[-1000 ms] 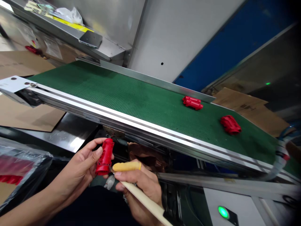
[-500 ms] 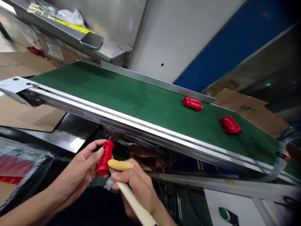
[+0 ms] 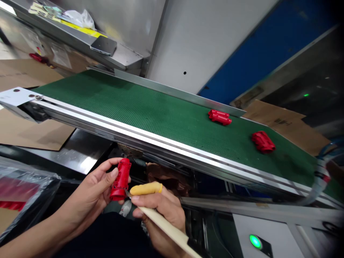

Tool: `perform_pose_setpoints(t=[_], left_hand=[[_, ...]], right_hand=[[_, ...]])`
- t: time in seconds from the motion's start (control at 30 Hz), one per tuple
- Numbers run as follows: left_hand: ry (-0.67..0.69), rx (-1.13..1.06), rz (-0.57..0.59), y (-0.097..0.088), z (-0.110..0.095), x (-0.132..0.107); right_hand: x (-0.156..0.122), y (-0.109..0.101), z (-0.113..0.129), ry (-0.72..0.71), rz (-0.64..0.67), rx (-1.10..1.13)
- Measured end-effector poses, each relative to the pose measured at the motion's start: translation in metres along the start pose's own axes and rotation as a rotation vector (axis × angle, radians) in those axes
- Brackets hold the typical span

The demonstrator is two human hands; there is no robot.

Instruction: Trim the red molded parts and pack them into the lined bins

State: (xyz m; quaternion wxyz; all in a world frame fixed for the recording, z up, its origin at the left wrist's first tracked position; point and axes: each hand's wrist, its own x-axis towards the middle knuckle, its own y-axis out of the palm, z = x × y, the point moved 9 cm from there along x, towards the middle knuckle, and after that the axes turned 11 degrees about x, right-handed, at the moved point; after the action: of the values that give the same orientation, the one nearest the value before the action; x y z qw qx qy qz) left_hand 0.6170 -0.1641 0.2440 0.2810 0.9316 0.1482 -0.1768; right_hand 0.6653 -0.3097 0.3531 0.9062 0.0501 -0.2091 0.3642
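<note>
One red plastic casing (image 3: 120,180) stands roughly upright in the left hand (image 3: 90,186).

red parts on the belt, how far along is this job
Done, it seems: red parts lie in the clear bag. In hand: the left hand grips a red part while the right hand holds a knife with its tip at that part. Left: a red pair and another red part sit on the green belt.

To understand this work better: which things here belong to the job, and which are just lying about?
Job: left hand, red plastic part, right hand, knife, yellow finger cot, red parts on conveyor belt.
Lying about: phone, cardboard sheet.
</note>
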Motion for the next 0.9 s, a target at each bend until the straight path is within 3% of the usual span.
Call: perform_pose_setpoints(t=[0.4, 0.53, 0.6, 0.7, 0.77, 0.9], left_hand=[[0.013, -0.026, -0.034, -0.003, -0.001, -0.001], [0.008, -0.046, -0.072, -0.007, 0.001, 0.001], [-0.011, -0.051, -0.056, -0.006, 0.004, 0.001], [-0.023, -0.047, -0.016, -0.004, 0.004, 0.000], [-0.027, -0.036, 0.004, -0.004, 0.003, -0.001], [-0.016, -0.035, -0.008, -0.004, 0.000, -0.002]], right_hand=[[0.003, 0.009, 0.000, 0.002, 0.098, -0.086], [-0.003, 0.022, -0.004, -0.148, 0.220, -0.196], [-0.007, 0.020, -0.006, -0.189, 0.176, -0.181], [-0.009, -0.004, -0.016, -0.046, -0.099, 0.018], [-0.009, -0.014, -0.022, 0.070, -0.209, 0.116], [0.000, -0.001, -0.007, 0.053, -0.039, 0.039]])
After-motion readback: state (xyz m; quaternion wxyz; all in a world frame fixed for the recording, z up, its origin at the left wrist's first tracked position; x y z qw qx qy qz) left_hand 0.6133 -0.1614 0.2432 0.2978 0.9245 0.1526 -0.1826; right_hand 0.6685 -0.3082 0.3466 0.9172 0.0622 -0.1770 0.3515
